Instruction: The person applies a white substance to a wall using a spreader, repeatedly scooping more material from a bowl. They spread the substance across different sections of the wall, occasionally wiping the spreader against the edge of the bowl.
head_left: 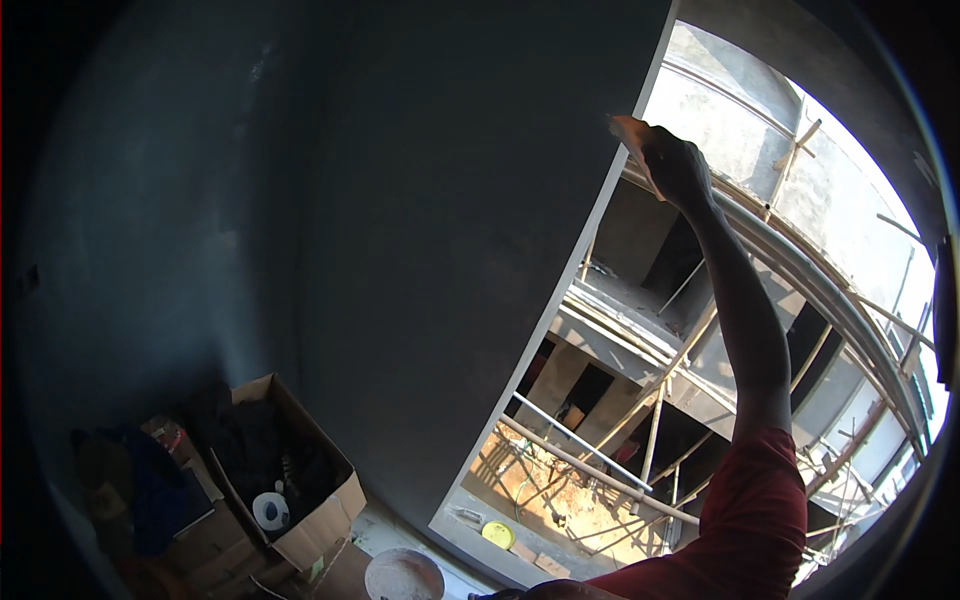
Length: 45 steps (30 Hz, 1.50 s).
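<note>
My right hand is raised at the long edge of the dark wall, beside the window opening. Its fingers close around a thin, flat orange-tan sheet, which lies against the wall's pale edge. The sheet's exact kind is hard to make out. A red sleeve covers my upper right arm, and the forearm is bare. My left hand is outside the picture.
An open cardboard box with dark items and a white roll stands lower left. Near it are a round bowl-like container and, on the sill, a yellow lid. Poles and an unfinished building show outside.
</note>
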Available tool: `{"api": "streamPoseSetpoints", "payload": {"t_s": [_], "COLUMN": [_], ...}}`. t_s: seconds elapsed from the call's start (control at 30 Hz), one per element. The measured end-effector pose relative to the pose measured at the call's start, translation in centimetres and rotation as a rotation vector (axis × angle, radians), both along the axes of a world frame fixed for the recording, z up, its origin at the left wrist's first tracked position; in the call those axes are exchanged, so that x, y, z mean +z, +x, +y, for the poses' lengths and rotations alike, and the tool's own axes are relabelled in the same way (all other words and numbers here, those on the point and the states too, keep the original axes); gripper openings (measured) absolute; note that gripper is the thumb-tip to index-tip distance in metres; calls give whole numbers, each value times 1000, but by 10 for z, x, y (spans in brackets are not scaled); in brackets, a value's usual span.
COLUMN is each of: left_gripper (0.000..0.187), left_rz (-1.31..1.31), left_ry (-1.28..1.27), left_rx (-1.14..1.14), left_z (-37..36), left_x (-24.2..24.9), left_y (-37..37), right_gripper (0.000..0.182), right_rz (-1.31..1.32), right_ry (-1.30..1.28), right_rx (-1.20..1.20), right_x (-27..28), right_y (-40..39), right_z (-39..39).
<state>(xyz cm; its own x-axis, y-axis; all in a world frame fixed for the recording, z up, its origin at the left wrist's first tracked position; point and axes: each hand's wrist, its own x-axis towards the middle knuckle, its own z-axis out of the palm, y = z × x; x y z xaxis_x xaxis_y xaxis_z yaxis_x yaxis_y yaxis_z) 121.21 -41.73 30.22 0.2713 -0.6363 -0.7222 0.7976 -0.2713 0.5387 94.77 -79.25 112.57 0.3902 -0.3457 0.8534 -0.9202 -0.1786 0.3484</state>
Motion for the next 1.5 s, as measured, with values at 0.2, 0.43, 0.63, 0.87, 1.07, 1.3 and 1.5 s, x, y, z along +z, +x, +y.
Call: {"api": "streamPoseSetpoints", "payload": {"t_s": [0.2, 0.43, 0.63, 0.87, 1.07, 1.3, 1.5], "left_gripper": [76, 79, 84, 83, 77, 67, 66], "left_rz": [-117, -81, -53, 9, -9, -17, 28], "left_ry": [55, 86, 123, 55, -182, -300, -153], "left_rx": [-53, -66, -62, -18, -141, -212, -126], "left_z": [14, 6, 6, 20, 22, 11, 11], "left_x": [3, -31, -43, -45, -57, -40, 23], "left_y": [6, 1, -6, 0, 13, 10, 6], "right_gripper": [24, 39, 41, 11, 12, 30, 31], "right_rz": [354, 849, 760, 560, 648, 803, 966], "right_ry": [-167, -457, -215, -381, -377, -299, -272], "right_rx": [-102, -547, -512, -268, -283, -433, -420], "right_x": [-7, -74, -118, -19, -5, -99, -190], "right_y": [11, -1, 14, 32, 40, 37, 38], "right_z": [-11, -53, -29, -15, -37, -39, -29]}}
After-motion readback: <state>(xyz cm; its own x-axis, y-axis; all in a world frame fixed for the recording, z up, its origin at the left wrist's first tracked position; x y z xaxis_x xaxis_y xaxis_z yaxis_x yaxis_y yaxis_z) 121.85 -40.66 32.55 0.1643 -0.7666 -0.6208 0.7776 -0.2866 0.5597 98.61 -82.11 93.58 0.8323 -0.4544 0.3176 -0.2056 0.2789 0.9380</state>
